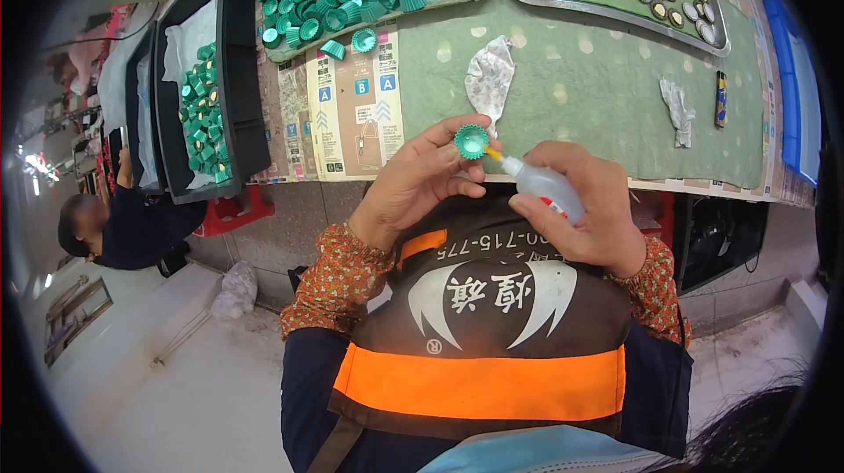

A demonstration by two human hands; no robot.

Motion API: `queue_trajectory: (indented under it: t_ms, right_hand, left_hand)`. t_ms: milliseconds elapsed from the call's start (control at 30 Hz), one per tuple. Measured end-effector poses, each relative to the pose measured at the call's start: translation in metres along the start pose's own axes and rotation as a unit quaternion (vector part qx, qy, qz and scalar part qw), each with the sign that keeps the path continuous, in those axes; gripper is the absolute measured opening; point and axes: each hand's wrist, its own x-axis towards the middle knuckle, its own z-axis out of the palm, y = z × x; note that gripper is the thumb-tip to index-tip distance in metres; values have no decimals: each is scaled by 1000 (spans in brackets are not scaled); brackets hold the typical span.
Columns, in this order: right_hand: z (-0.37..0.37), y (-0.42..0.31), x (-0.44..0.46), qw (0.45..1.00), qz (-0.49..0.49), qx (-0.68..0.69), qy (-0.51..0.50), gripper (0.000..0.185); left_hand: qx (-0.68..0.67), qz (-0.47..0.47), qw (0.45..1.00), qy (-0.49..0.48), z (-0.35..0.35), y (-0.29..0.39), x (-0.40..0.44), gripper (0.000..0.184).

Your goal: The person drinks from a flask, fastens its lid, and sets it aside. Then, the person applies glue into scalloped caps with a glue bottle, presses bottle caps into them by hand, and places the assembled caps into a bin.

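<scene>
Between the thumb and fingers of my left hand [420, 176] is a small green fluted cup [472, 141], its pale inside facing me. My right hand [587, 202] is wrapped round a translucent squeeze bottle [547, 190] with a red mark on its side. The bottle's yellow nozzle [493, 153] points left, with its tip at the cup's rim. Just beyond my hands, a crumpled whitish patterned piece [490, 79] lies on the green cloth [580, 112]. Whether anything is coming out of the nozzle is too small to tell.
A tray [378, 18] heaped with green fluted cups stands at the back left, beside a metal tray [607, 14] of round pieces. Black bins [239, 77] flank the left side. A crumpled wrapper [677, 112] and a small tube [721, 99] lie right. Another person [132, 218] is far left.
</scene>
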Motion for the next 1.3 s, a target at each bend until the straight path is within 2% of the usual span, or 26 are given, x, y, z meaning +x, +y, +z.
queue_trajectory:
  t_ms: [100,200,300,400,567,700,800,867,1000,1100,1200,1300]
  right_hand:
    - [2,-1,0,1000,-15,-21,-14,37]
    - [3,-1,0,998,-29,-46,-20,35]
    - [5,0,0,998,-38,-50,-18,33]
    - [5,-1,1,998,-37,-54,-26,34]
    - [7,0,0,997,-41,-54,-30,34]
    - [6,0,-1,997,-29,-50,-47,31]
    - [6,0,0,998,-18,-35,-46,31]
    - [5,1,0,999,-1,-11,-46,32]
    - [3,9,0,998,51,41,-2,31]
    - [-1,15,5,988,127,84,40,30]
    - [-5,27,10,980,154,115,56,31]
    - [-9,32,15,981,168,96,31,30]
  left_hand:
    - [16,-9,1000,5,3,3,0,52]
    - [13,-5,1000,26,4,1,-1,62]
    - [20,-7,999,28,3,0,-2,61]
    - [35,-6,999,9,3,1,-2,52]
    - [31,-7,999,24,3,-1,-2,57]
    - [36,-7,999,38,1,-3,-2,59]
    - [50,-1,998,37,0,-6,-2,55]
    - [53,-2,998,35,3,-5,-5,46]
    - [72,3,996,61,0,-3,-8,44]
    - [130,10,986,106,3,6,-13,41]
    - [256,70,958,111,0,10,-14,38]
    - [322,134,929,121,5,14,-15,37]
